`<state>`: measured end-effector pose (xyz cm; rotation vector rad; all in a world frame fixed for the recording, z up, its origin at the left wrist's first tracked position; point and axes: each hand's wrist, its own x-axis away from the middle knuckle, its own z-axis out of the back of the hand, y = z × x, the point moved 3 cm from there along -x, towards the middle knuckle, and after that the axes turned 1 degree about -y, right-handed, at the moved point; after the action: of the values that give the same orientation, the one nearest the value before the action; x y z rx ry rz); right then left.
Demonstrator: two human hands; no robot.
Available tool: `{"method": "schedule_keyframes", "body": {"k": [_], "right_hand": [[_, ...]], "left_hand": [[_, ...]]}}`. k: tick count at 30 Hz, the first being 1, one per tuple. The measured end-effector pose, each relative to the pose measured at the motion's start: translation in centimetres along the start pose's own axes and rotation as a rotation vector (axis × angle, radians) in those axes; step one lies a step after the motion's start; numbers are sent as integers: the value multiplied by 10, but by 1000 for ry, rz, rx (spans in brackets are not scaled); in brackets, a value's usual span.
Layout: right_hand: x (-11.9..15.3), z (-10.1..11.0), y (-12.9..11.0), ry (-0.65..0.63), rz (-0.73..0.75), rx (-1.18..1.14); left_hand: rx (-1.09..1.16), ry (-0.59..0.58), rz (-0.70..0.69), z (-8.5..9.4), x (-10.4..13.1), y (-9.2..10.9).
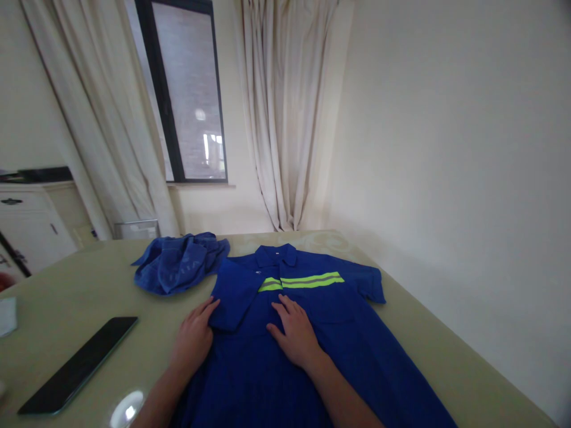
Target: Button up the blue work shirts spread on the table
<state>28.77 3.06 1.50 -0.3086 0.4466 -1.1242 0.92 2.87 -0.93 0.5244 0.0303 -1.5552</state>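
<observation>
Looks soft, thin and light for its spread, likely limp at the edges and ready to wrinkle or slide if pulled from one point, not fragile; lying front up on the table [154, 333], a blue garment [330, 309] with a collar [263, 257] at its far end and a bright reflective stripe [312, 280] across the chest, perhaps a little stiffer there; best taken at the shoulder seam and the side edge together, to keep the layers aligned.

At the garment's left edge, the left hand [191, 337], with fingers extended and resting on the rim of the inward-turned left sleeve [232, 300]; cannot tell whether pinching cloth, with the thumb out of clear sight; on the garment's middle, just nearer than the stripe, the right hand [294, 330], with fingers open and loosely spread, apparently gripping no cloth; out at the garment's far right, the right sleeve [372, 282], spread outward.

Close by the garment's left shoulder, a crumpled blue cloth [178, 264], likely in the way of any wide spread to that side; well left of the garment, a dark flat device [80, 365], apart from the fabric; beyond the garment's right side, a pale wall [468, 178], limiting elbow room there.
</observation>
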Motion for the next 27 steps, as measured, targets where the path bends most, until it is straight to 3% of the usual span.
{"method": "schedule_keyframes", "body": {"k": [4, 10, 14, 17, 21, 24, 27], "right_hand": [[1, -3, -2, 15, -45, 92], [5, -6, 1, -22, -52, 104], [2, -10, 0, -25, -50, 109], [-2, -12, 1, -12, -41, 120], [-6, -15, 4, -31, -3, 138], [-8, -16, 6, -48, 14, 154], [-13, -17, 6, -31, 16, 154]], "left_hand": [[7, -21, 12, -3, -3, -15], [-30, -120, 12, 2, -4, -4], [-43, -106, -60, 13, 5, 25], [55, -130, -241, 18, 21, 64], [146, -217, -458, 9, 48, 114], [140, -270, -523, -2, 59, 128], [122, -275, -492, -13, 54, 122]]}}
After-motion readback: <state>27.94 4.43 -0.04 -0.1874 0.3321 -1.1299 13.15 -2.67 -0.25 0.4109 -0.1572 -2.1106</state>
